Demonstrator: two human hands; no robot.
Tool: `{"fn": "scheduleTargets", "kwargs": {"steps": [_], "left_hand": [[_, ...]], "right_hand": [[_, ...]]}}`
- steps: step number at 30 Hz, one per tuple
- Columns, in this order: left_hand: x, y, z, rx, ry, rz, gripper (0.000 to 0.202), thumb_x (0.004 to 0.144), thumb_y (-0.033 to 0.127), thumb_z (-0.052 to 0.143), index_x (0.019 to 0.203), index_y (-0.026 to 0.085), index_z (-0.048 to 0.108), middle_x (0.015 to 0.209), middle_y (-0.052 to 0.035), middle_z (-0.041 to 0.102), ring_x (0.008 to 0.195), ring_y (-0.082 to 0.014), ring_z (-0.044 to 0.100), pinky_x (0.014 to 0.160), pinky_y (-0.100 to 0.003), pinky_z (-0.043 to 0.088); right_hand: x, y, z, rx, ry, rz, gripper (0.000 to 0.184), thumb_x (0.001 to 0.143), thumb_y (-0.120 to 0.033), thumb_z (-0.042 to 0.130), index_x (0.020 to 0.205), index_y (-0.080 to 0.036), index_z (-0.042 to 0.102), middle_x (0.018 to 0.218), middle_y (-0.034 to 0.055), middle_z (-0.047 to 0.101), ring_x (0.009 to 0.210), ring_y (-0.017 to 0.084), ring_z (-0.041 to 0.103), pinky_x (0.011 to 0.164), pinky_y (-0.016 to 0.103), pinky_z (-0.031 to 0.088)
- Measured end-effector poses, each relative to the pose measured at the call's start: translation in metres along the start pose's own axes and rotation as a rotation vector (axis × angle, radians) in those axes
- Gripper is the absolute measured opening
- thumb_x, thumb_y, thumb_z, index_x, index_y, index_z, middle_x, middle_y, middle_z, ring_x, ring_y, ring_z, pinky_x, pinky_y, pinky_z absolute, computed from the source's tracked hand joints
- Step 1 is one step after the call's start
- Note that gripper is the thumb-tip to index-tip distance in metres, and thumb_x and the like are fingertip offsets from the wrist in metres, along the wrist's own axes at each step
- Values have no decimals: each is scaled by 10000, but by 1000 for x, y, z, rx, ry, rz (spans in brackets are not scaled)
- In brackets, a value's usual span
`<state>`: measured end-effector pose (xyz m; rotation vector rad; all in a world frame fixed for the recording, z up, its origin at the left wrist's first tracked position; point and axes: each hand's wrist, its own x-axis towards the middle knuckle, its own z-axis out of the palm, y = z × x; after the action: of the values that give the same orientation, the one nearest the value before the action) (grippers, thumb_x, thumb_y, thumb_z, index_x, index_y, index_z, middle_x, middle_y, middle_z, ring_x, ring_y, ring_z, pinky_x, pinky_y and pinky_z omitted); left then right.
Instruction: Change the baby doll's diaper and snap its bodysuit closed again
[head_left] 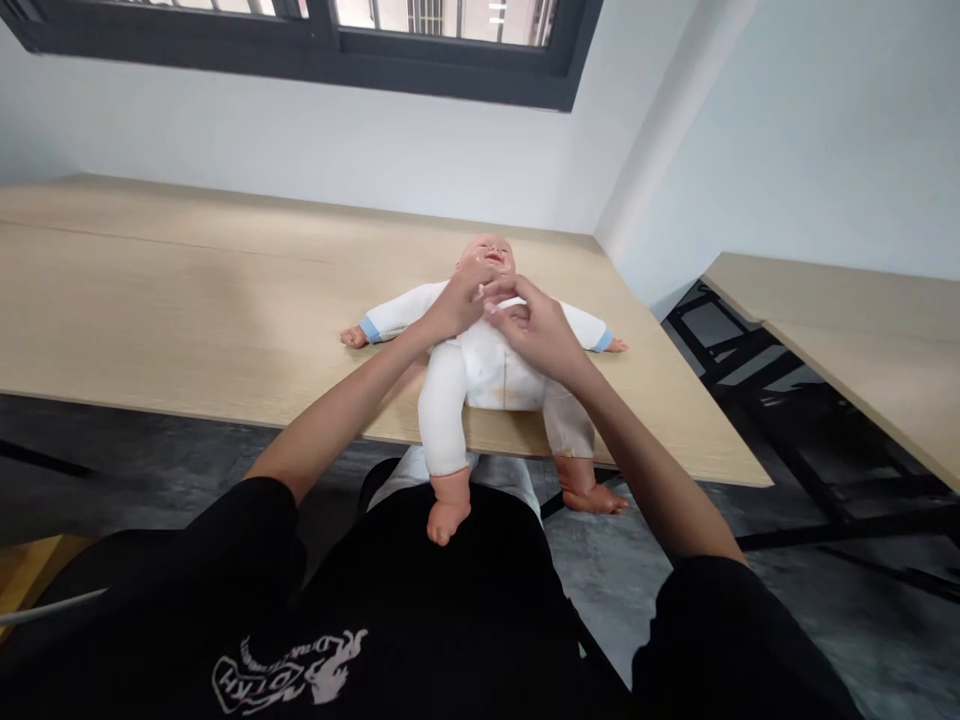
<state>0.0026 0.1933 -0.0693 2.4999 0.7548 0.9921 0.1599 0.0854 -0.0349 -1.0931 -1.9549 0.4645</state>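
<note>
A baby doll (487, 375) in a white romper with blue cuffs lies on its back on the wooden table (187, 310), arms spread, legs hanging over the near edge. My left hand (457, 300) rests on the doll's upper chest by the neck, its fingers curled and pinching the romper's collar. My right hand (536, 330) is beside it on the chest, with its fingers closed on the same bit of white fabric. Both hands hide the neckline, so how the cloth is fastened cannot be seen.
A second wooden table (862, 330) with a black metal frame stands to the right across a gap. A white wall and a dark-framed window (315, 45) lie behind. The floor is dark grey. I wear a black shirt.
</note>
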Motion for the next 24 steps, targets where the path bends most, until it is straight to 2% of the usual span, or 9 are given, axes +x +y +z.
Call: {"fn": "scheduleTargets", "kwargs": {"steps": [3, 5, 9, 13, 15, 17, 20, 22, 24], "left_hand": [[-27, 7, -13, 34, 230, -95, 233, 999, 304, 403, 1071, 203, 600, 1159, -100, 663, 1052, -214, 625, 925, -349, 513], [-49, 8, -21, 158, 253, -232, 175, 981, 277, 422, 960, 208, 581, 1042, -91, 669, 946, -222, 628, 889, -362, 508], [-87, 5, -32, 363, 0, -486, 173, 956, 251, 438, 877, 197, 581, 951, -108, 666, 938, -273, 614, 901, -412, 480], [-97, 6, -30, 467, -223, -588, 240, 936, 307, 496, 1063, 169, 645, 1268, -184, 613, 1235, -389, 512, 1010, -516, 430], [-94, 8, -28, 460, -286, -619, 294, 910, 309, 534, 1159, 182, 626, 1402, -193, 540, 1337, -425, 434, 1053, -570, 398], [-90, 8, -26, 419, -294, -640, 312, 878, 276, 563, 1177, 194, 600, 1424, -186, 525, 1359, -417, 423, 1076, -577, 385], [-86, 0, -28, 308, -180, -654, 196, 821, 245, 615, 1009, 196, 589, 1238, -142, 625, 1234, -356, 525, 1021, -485, 437], [-86, -8, -31, 163, -99, -667, 134, 790, 232, 636, 879, 202, 541, 1004, -82, 654, 1017, -285, 600, 877, -391, 482], [-87, -16, -33, 5, -36, -675, 173, 767, 222, 652, 830, 210, 490, 835, -24, 608, 808, -214, 586, 735, -322, 464]], "right_hand": [[10, 14, -16, -24, 3, -77, 351, 961, -443, 574, 1228, -224, 633, 1344, 85, 640, 1205, 256, 631, 1076, 449, 514], [20, 21, -18, -69, -93, -144, 403, 952, -479, 602, 1272, -239, 655, 1388, 69, 631, 1353, 276, 544, 1180, 479, 420], [40, 30, 0, -73, -285, -147, 475, 970, -510, 583, 1361, -247, 637, 1453, 67, 600, 1396, 277, 514, 1183, 478, 413], [48, 45, 20, -84, -288, -175, 533, 961, -464, 605, 1413, -183, 584, 1410, 120, 628, 1331, 278, 567, 1176, 482, 416], [47, 52, 23, -78, -257, -168, 534, 957, -452, 615, 1417, -185, 574, 1404, 117, 631, 1331, 274, 568, 1184, 485, 406], [45, 57, 24, -59, -242, -157, 481, 960, -441, 614, 1378, -206, 603, 1394, 97, 639, 1335, 260, 566, 1193, 474, 397], [43, 59, 24, -35, -247, -142, 386, 960, -416, 618, 1284, -211, 665, 1372, 79, 652, 1325, 240, 570, 1193, 444, 399], [42, 58, 25, -21, -248, -127, 364, 963, -407, 619, 1252, -194, 684, 1363, 84, 657, 1304, 235, 580, 1179, 433, 414], [42, 58, 26, -12, -245, -113, 362, 965, -407, 619, 1239, -183, 692, 1347, 87, 666, 1284, 236, 591, 1166, 434, 425]]}}
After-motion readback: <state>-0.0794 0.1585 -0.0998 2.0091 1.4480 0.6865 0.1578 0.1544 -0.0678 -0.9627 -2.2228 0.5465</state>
